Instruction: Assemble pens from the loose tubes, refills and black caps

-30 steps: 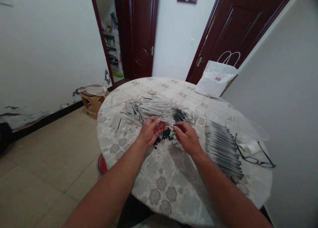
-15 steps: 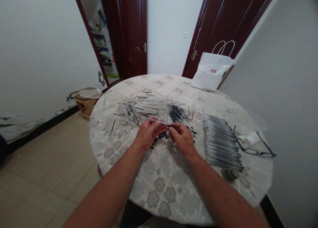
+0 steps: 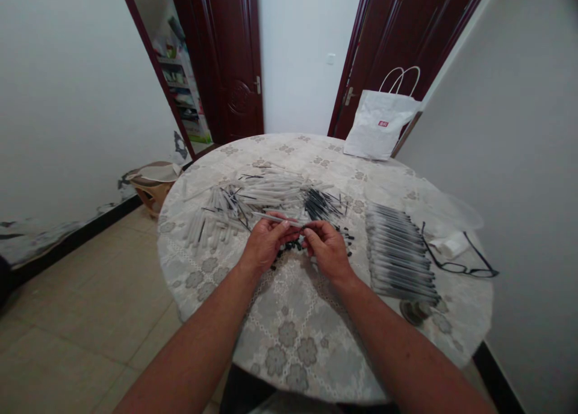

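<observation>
My left hand (image 3: 264, 242) is closed around a slim whitish pen barrel (image 3: 266, 216) that lies nearly level above the table. At the barrel's right end, the fingers of my right hand (image 3: 329, 248) are pinched together; whatever they grip is too small to make out. Small black pieces (image 3: 289, 246), like pen caps or plugs, lie scattered beneath both hands. Beyond my hands spreads a loose heap of whitish barrels (image 3: 271, 188). A bunch of thin black sticks (image 3: 320, 203), resembling refills, rests to the right of that heap.
Grey-and-black pens (image 3: 400, 251) lie in a neat row at right, with eyeglasses (image 3: 467, 271) and clear plastic beside them. A small round stack (image 3: 413, 312) sits nearer me. A white paper bag (image 3: 379, 125) stands at the back of the round table with a patterned tablecloth (image 3: 289, 336).
The view has shifted slightly, so everything sits a little further left. Both hands keep the same hold, with the right fingers slightly more curled at the barrel's end.
</observation>
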